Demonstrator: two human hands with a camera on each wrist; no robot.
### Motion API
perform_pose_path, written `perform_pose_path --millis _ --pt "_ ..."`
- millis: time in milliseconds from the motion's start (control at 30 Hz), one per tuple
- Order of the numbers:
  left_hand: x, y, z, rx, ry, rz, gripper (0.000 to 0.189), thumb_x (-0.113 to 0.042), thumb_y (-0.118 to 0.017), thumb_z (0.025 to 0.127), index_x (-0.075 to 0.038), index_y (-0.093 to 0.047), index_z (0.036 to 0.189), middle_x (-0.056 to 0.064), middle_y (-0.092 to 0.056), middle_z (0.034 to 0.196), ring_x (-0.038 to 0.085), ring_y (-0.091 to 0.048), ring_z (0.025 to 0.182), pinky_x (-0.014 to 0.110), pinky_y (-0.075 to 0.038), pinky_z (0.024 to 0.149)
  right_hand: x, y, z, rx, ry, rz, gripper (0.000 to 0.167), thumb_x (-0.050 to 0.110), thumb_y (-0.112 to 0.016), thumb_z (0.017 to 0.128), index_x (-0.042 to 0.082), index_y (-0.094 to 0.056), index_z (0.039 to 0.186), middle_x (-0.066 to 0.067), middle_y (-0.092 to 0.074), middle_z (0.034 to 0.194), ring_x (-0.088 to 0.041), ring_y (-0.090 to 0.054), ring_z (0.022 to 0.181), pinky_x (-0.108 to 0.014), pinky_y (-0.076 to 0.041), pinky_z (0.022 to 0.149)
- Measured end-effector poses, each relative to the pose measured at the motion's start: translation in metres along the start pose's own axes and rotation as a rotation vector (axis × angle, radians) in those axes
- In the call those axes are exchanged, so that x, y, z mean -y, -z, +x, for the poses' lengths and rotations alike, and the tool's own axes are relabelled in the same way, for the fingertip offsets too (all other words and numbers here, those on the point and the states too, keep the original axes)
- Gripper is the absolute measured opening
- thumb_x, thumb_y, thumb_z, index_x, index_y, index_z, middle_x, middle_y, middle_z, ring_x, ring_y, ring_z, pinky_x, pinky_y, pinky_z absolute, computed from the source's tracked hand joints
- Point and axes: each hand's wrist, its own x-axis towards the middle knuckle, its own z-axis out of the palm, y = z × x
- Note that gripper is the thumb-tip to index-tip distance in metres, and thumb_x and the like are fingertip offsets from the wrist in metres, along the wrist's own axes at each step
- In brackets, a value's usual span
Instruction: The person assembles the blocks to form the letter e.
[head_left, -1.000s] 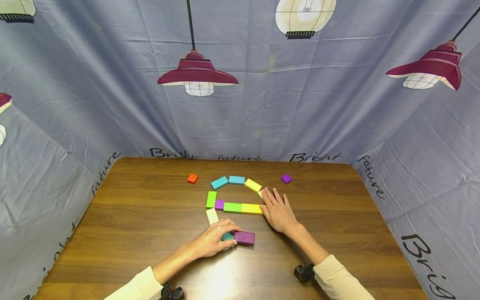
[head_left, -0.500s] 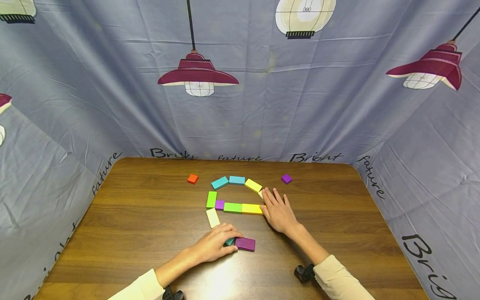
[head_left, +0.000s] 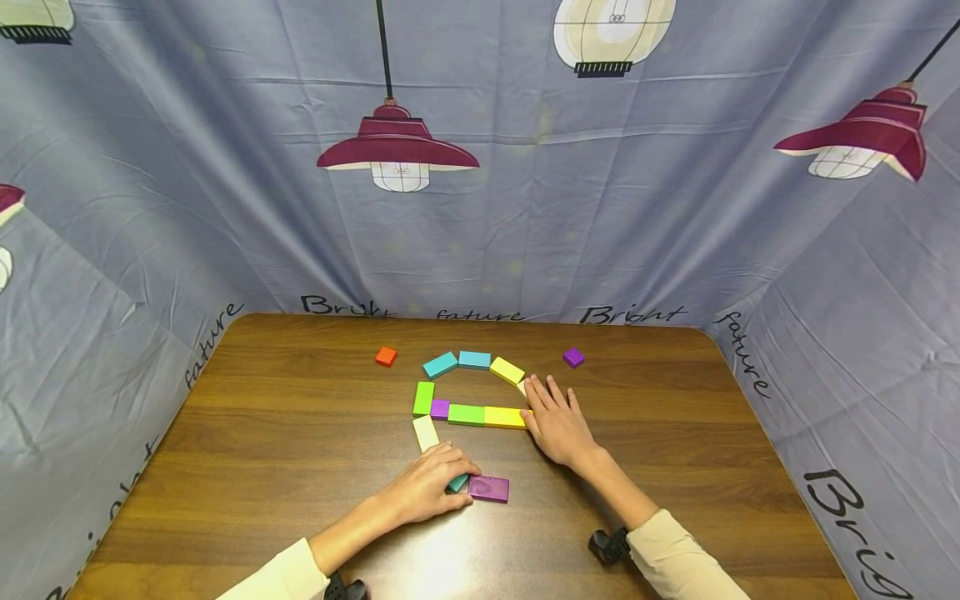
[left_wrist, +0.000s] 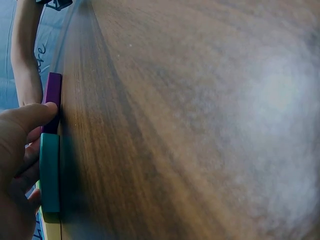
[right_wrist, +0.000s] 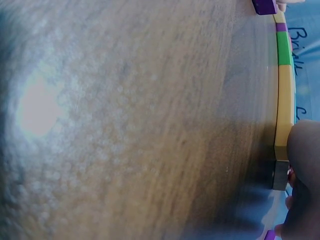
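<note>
My left hand [head_left: 427, 485] pinches the end of a dark purple block [head_left: 489, 489] between thumb and fingers. Under that hand lies a teal block [left_wrist: 50, 172], partly hidden in the head view and touching the purple one end to end. A cream block [head_left: 425, 433] slants up from it towards an upright green block [head_left: 423, 398]. My right hand [head_left: 558, 427] rests with fingers spread over the right end of a row: small purple block [head_left: 440, 409], green block [head_left: 467, 414], yellow block [head_left: 505, 417]. The right wrist view shows a grey block [right_wrist: 281, 175] at the yellow one's end, beside the hand.
Two blue blocks [head_left: 440, 364] and a yellow block [head_left: 507, 371] curve across the top of the figure. A red block [head_left: 386, 357] lies apart at the back left, a small purple block [head_left: 573, 357] at the back right. Printed curtains surround the wooden table [head_left: 300, 417].
My left hand has drawn the dark purple block a little towards the table's front edge, and the teal block has turned to a steeper slant. The right hand has stayed in place.
</note>
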Motion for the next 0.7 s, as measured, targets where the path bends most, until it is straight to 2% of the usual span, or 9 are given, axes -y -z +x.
perform_pose_path --millis 267,500,700 --pt "0.0007 0.0031 -0.0004 0.03 -0.002 -0.037 0.038 -0.021 -0.079 0.081 -0.012 -0.07 0.116 -0.003 -0.066 0.11 0.016 -0.059 0.111 0.049 -0.035 0.111 0.0006 0.001 -0.0003 0.005 -0.001 0.001 0.058 0.033 -0.04 0.108 0.001 -0.03 0.155 -0.016 -0.03 0.159 -0.04 -0.021 0.147 -0.065 -0.017 0.113" --pt "0.0027 0.0068 -0.0023 0.065 -0.019 -0.071 0.039 -0.012 -0.074 0.08 -0.01 -0.068 0.119 -0.001 -0.067 0.114 0.016 -0.059 0.115 0.051 -0.03 0.113 0.001 0.0011 -0.0004 -0.003 0.001 0.008 0.057 0.032 -0.041 0.108 0.0 -0.031 0.155 -0.017 -0.031 0.159 -0.041 -0.022 0.146 -0.066 -0.017 0.113" --pt "0.0042 0.0086 -0.0019 0.077 -0.012 -0.069 0.035 -0.009 -0.071 0.084 -0.008 -0.069 0.119 0.0 -0.067 0.115 0.014 -0.06 0.115 0.051 -0.03 0.114 0.0014 0.0017 0.0 -0.012 0.006 0.015 0.057 0.03 -0.042 0.108 0.0 -0.032 0.154 -0.018 -0.031 0.158 -0.042 -0.023 0.145 -0.067 -0.018 0.112"
